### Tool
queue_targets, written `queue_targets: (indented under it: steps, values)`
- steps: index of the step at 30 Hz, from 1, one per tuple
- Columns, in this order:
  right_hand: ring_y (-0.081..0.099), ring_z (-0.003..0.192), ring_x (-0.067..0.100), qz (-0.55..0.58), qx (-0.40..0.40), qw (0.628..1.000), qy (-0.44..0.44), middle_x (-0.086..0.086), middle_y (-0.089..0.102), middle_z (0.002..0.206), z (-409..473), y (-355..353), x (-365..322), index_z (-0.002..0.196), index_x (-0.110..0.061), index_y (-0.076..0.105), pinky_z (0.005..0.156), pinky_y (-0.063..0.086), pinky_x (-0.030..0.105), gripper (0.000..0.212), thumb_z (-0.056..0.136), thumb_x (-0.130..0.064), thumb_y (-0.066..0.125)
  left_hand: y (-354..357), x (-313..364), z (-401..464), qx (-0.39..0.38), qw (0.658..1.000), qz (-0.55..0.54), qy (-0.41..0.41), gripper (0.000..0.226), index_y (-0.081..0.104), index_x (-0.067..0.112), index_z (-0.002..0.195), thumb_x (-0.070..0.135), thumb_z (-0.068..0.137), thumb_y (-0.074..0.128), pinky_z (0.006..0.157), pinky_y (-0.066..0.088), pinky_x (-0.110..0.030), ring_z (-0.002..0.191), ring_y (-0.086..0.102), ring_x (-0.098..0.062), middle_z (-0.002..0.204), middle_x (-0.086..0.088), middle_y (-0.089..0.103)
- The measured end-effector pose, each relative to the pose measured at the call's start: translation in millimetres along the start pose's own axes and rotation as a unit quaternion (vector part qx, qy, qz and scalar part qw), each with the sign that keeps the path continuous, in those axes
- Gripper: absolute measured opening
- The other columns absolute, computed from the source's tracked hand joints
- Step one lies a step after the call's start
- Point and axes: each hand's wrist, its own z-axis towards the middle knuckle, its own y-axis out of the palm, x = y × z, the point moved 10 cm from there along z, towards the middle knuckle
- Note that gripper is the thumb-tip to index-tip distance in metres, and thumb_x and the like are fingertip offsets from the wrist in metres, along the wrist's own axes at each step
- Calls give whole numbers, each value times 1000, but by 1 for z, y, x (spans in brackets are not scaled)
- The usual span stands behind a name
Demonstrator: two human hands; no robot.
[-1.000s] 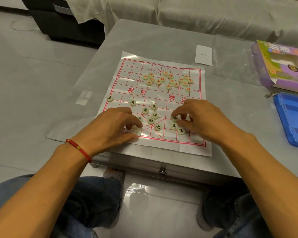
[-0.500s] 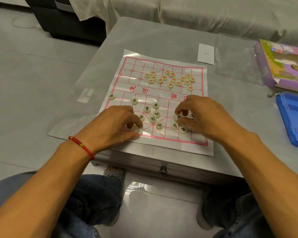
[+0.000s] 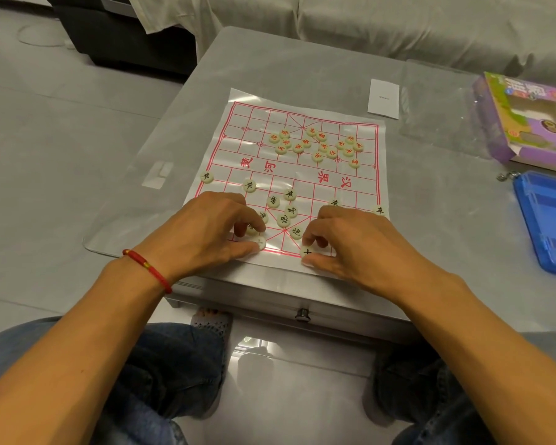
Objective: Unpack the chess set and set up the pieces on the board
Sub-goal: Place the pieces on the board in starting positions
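A thin white sheet printed with a red grid, the board (image 3: 238,139), lies on the grey table. Several red-lettered discs (image 3: 318,146) lie loose in a heap on its far half. Black-lettered discs (image 3: 289,194) are scattered on the near half, and soldier discs sit along one row, one at the left edge (image 3: 207,177) and one at the right edge (image 3: 379,210). My left hand (image 3: 206,229) pinches a black-lettered disc (image 3: 260,241) near the board's near edge. My right hand (image 3: 347,242) pinches another black-lettered disc (image 3: 306,252) on the bottom line.
A purple game box (image 3: 527,123) and a clear plastic sleeve (image 3: 437,101) lie at the far right. A blue plastic case (image 3: 549,220) sits at the right edge, a white card (image 3: 383,98) beyond the board. The table's near edge has a drawer knob (image 3: 302,314).
My right hand has moved toward me, carrying a disc from the near-right cluster down to the bottom line. A soldier disc now shows at the right edge. My left hand stayed put.
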Motion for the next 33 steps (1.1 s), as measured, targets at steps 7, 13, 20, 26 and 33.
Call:
queue_targets:
  steps: [7, 13, 20, 26, 33]
  values:
    - [59, 105, 15, 5, 6, 1000, 7, -10, 60, 118, 0, -2, 2, 122, -30, 63, 91, 54, 36, 38, 90, -50, 63, -1, 0, -1, 1, 1000, -2, 3, 34, 69, 29, 114, 40, 82, 70, 67, 33, -4, 68, 48, 0, 87, 13, 53]
    - [59, 103, 14, 9, -8, 1000, 12, -10, 61, 118, 2, 1, 5, 121, -28, 64, 89, 54, 34, 38, 90, -50, 63, -9, -4, -1, 18, 1000, 0, -1, 35, 68, 32, 114, 43, 81, 69, 68, 34, -9, 68, 48, -1, 85, 12, 56]
    - [58, 100, 11, 35, 21, 998, 38, -12, 60, 113, 4, -5, 18, 117, -31, 64, 84, 49, 26, 36, 89, -53, 62, -23, -26, -3, 40, 998, -2, -48, 35, 67, 29, 115, 36, 81, 71, 74, 39, -14, 71, 54, -7, 96, 6, 63]
    - [53, 85, 6, 36, 70, 996, 49, -11, 62, 109, 12, -13, 28, 117, -31, 64, 73, 42, 19, 30, 94, -48, 59, -13, -22, 2, 12, 998, -2, -57, 37, 67, 27, 118, 34, 82, 73, 80, 43, -20, 78, 57, -11, 108, 2, 65]
    - [58, 92, 10, 34, 95, 994, 45, -10, 63, 110, 21, -18, 28, 119, -29, 65, 80, 52, 28, 25, 96, -39, 59, -8, -17, 6, 7, 999, -1, -42, 32, 69, 29, 112, 36, 81, 73, 76, 40, -19, 81, 56, -11, 105, 4, 66]
